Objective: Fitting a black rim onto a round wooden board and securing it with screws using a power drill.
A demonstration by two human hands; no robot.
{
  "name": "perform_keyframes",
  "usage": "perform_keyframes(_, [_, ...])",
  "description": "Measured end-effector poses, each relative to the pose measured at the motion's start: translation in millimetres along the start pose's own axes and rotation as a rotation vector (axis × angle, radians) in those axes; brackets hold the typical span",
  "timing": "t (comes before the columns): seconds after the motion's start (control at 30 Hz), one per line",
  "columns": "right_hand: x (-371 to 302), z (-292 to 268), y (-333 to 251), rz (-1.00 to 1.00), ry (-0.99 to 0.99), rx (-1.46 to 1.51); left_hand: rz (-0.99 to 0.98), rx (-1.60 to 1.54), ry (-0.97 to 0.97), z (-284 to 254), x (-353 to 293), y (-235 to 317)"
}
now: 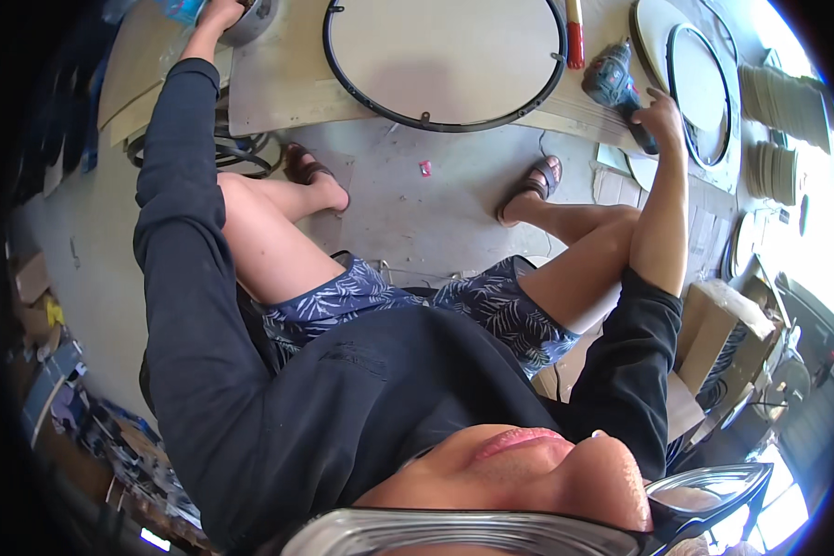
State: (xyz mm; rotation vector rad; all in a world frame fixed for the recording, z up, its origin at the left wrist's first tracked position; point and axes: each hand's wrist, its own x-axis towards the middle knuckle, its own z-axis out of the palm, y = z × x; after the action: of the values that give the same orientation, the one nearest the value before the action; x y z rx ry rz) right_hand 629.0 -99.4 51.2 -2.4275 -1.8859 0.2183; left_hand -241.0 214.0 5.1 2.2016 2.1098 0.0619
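Head view: big black hoop frame [425, 123] is lying near the middle of the surface [269, 97], pale board showing inside it. Right hand [660, 119] is at the handle of a cordless drill [608, 78], off to the hoop's right, but can't tell if the fingers are actually wrapped around it. Red-handled tool [575, 44] sits between hoop and drill. Left hand [221, 13] is up by a metal bowl [252, 26], cut off by the edge, so no clue about its grip.

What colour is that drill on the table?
The drill is dark blue-green, with a black base; the head view shows it best.
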Motion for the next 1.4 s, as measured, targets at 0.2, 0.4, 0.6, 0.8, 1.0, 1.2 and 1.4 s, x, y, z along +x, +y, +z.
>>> perform_keyframes(0.2, [-2,27,-67,0.098,-0.044,0.112,-0.048,0.211,0.108,-51,-46,2])
perform_keyframes(0.4, [-35,5,-53,0.249,-0.015,0.091,-0.276,-0.284,0.322,-52,-120,107])
perform_keyframes(0.6, [-59,-64,-95,0.098,0.343,0.496,-0.268,-1.544,0.365,-105,-163,188])
perform_keyframes(0.8, [-100,-98,-190,-0.023,0.198,1.411,-0.072,-2.206,-0.073,-116,-238,314])
perform_keyframes(1.0, [-145,-99,-275,-0.139,-0.371,1.794,-0.117,-2.193,-0.173,-98,-245,339])
perform_keyframes(1.2, [-139,-79,-293,-0.175,-0.485,1.691,-0.105,-2.196,-0.244,-90,-231,352])
perform_keyframes(1.4, [-134,-73,-290,-0.110,-0.518,1.705,-0.050,-2.223,-0.307,-94,-232,359])
